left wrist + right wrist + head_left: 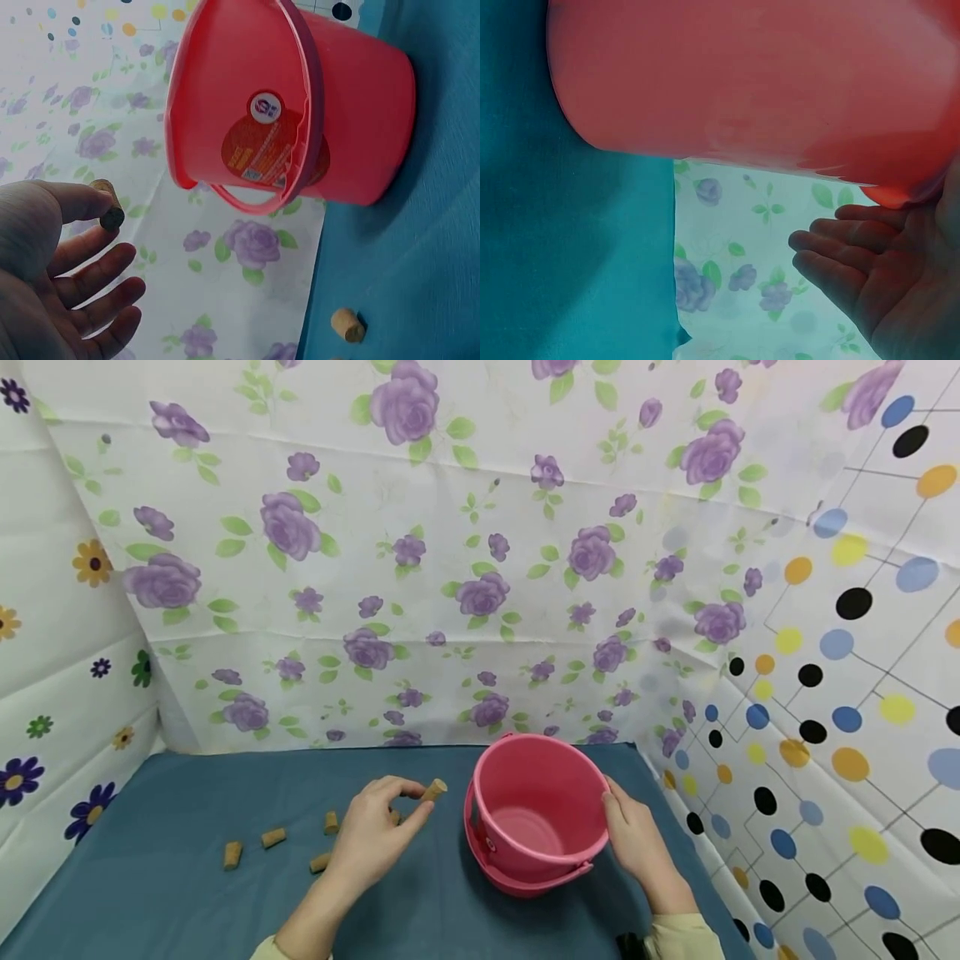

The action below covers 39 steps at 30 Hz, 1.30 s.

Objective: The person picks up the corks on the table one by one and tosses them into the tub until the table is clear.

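My left hand (375,835) pinches a small cork (434,790) between thumb and fingertips, to the left of the pink bucket (442,827). In the left wrist view the cork (106,204) shows a dark end, and the other fingers stand loosely spread. The bucket (367,97) stands upright on the cloth, its handle (311,90) lowered against its side, and a red label (255,150) on its wall. My right hand (637,835) holds the bucket's rim at the right, its thumb at the edge. Its fingers (840,255) reach along the outside in the right wrist view.
Several more corks (233,855) lie scattered on the blue cloth (172,910) at the left, some partly behind my left hand. Flowered sheeting (315,593) rises behind, and dotted sheeting (825,752) at the right. Something black (633,946) is by my right wrist.
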Available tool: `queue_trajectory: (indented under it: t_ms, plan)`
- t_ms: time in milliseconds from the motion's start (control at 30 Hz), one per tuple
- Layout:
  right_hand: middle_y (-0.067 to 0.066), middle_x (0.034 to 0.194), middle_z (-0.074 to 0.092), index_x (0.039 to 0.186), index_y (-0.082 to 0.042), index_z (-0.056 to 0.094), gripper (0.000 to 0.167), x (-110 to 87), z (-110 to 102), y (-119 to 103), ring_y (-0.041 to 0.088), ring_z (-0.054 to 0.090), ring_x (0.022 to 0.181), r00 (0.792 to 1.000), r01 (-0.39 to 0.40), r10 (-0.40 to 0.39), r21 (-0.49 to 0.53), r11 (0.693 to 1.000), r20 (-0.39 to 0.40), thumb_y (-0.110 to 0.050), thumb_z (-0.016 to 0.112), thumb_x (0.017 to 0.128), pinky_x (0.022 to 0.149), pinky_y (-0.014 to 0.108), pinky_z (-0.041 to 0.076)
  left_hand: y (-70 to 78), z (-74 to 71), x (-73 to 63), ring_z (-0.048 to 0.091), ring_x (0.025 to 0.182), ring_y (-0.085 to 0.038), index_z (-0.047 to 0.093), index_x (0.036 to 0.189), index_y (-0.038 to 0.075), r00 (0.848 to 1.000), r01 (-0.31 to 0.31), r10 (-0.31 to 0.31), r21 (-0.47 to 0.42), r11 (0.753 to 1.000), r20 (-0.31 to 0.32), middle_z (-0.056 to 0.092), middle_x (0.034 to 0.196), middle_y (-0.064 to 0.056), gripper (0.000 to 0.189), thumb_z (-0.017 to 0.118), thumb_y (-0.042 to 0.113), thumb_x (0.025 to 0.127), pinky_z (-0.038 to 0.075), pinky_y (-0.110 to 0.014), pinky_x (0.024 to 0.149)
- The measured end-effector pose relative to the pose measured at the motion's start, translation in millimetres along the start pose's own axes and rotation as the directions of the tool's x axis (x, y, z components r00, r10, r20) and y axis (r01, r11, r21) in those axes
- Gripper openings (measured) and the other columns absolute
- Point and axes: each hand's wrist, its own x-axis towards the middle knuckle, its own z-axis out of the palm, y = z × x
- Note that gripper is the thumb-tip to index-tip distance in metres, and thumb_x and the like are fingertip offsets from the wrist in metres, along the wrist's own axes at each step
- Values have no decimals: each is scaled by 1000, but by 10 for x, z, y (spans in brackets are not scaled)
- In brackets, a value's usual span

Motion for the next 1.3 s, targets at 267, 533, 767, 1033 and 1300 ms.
queue_trajectory:
  t_ms: [267, 533, 767, 1033, 1300]
  plan:
    - [22, 153, 58, 165, -2, 39, 57, 33, -7, -16, 40, 57, 140, 1000, 1, -1, 3, 1000, 7, -36, 33, 119, 113, 63, 45, 128, 77, 34, 64, 98, -13, 80, 107, 21, 1000, -12, 12, -5, 1000, -1, 72, 105, 8, 13, 86, 23, 95, 52, -36, 74]
    - [22, 150, 60, 164, -1, 40, 57, 36, -10, -19, 40, 59, 138, 1000, 12, -12, 3, 1000, -1, -35, 33, 119, 112, 63, 46, 223, 162, 81, 62, 95, -11, 80, 106, 22, 999, -49, 49, -16, 999, 3, 72, 106, 12, 11, 85, 26, 96, 55, -35, 74]
    - [23, 152, 58, 164, -1, 40, 57, 32, -4, -20, 41, 57, 140, 1000, 6, -6, -6, 1000, 2, -35, 33, 119, 113, 63, 44, 280, 267, 99, 63, 101, -9, 81, 104, 23, 998, -61, 61, 4, 998, 14, 72, 106, 14, 12, 85, 30, 96, 56, -36, 78]
    - [24, 151, 58, 164, 0, 40, 56, 34, -3, -18, 42, 57, 139, 1000, 12, -12, -6, 1000, 3, -34, 34, 119, 112, 64, 45, 379, 324, 131, 64, 102, -11, 81, 104, 21, 996, -87, 88, -18, 996, 26, 72, 105, 13, 12, 85, 27, 95, 57, -37, 79]
    - [24, 151, 58, 164, 0, 40, 57, 31, -10, -28, 42, 58, 138, 1000, 16, -16, 1, 1000, 3, -34, 34, 119, 111, 63, 46, 484, 383, 180, 63, 107, -16, 80, 106, 19, 993, -104, 105, -24, 994, 55, 72, 107, 9, 13, 84, 27, 96, 59, -38, 82]
